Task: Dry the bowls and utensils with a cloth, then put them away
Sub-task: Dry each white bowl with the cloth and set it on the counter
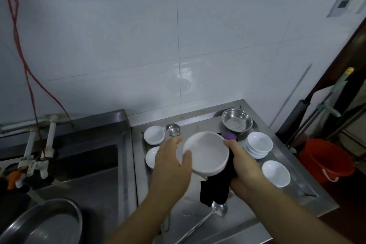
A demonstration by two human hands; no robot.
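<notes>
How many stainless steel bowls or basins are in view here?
2. One steel bowl sits at the back of the counter, behind the stacked white bowls. One large basin lies in the sink, bottom left, partly cropped.

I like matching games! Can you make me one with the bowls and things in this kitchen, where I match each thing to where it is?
Things:
1. Big white round bowl
2. Shiny steel bowl
3. Stack of small white bowls
4. Orange plastic bucket

Places:
A. On the floor, right of the counter
B. At the back of the steel counter, near the wall
C. Held up between the left hand and the right hand, which grips a dark cloth
D. On the counter, just right of the right hand

Pairs: 1-C, 2-B, 3-D, 4-A
</notes>
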